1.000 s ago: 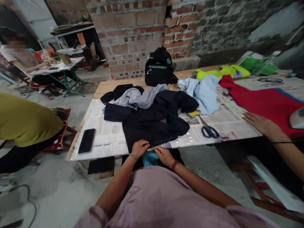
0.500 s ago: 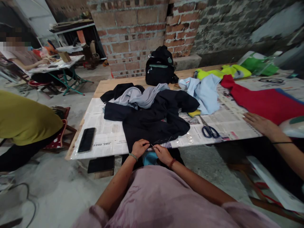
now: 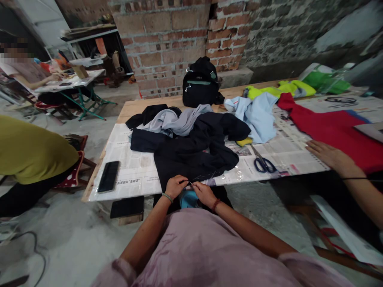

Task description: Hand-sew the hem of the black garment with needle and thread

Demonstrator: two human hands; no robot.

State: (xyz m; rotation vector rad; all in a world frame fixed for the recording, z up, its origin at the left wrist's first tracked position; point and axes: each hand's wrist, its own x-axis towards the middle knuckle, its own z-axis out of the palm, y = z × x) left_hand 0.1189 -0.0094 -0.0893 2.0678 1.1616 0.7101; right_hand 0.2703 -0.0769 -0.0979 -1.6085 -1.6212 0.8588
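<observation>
A dark navy garment (image 3: pixel 182 157) lies bunched on the table, its lower edge drawn to the table's front. Pale stitches run along that edge. My left hand (image 3: pixel 176 185) is closed in a pinch on the garment's edge, a beaded bracelet at its wrist. Close beside it, my right hand (image 3: pixel 204 193) pinches what looks like a thin sewing needle (image 3: pixel 190 183), whose tip points toward the left fingers. Most of the needle is hidden by the fingers. Blue-handled scissors (image 3: pixel 264 164) lie to the right of the garment.
A phone (image 3: pixel 109 176) rests on the newspaper-covered table (image 3: pixel 140 169) at left. Behind are grey cloth (image 3: pixel 179 121), a black backpack (image 3: pixel 201 85) and a light blue garment (image 3: pixel 260 115). At right, a co-worker's hand (image 3: pixel 332 157) lies beside red cloth (image 3: pixel 326 123). Another person sits at left.
My hands stay almost where they were, still pinching at the garment's edge. At the right, a white-and-green object has left the red cloth's front edge, and a greyish flat thing now shows over it.
</observation>
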